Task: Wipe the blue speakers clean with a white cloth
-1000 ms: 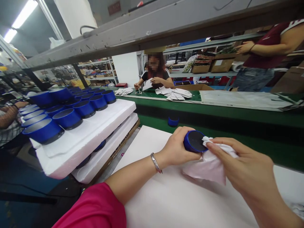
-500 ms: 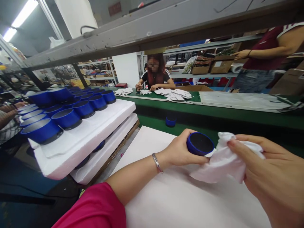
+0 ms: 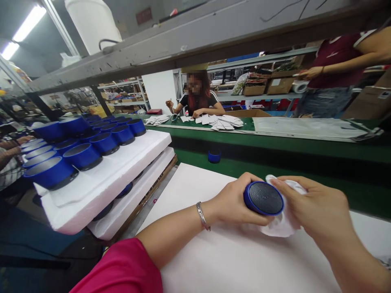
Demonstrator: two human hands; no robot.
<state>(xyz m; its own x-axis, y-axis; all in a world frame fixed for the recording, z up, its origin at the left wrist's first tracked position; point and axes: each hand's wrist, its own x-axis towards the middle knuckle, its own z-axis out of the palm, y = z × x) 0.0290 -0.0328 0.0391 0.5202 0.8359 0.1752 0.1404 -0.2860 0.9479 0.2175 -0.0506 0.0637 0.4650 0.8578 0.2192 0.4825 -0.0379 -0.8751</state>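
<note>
Tilting the blue speaker (image 3: 264, 198) mesh-up near the table's (image 3: 214, 252) far edge, our left hand (image 3: 235, 199) clamps its grip on the body so our right hand (image 3: 314, 207), grip pinched on the white cloth (image 3: 279, 224), meets its rim.

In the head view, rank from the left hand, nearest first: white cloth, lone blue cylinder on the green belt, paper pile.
1. white cloth, just right of the left hand.
2. lone blue cylinder, ahead on the green belt.
3. paper pile, far across the belt.
</note>
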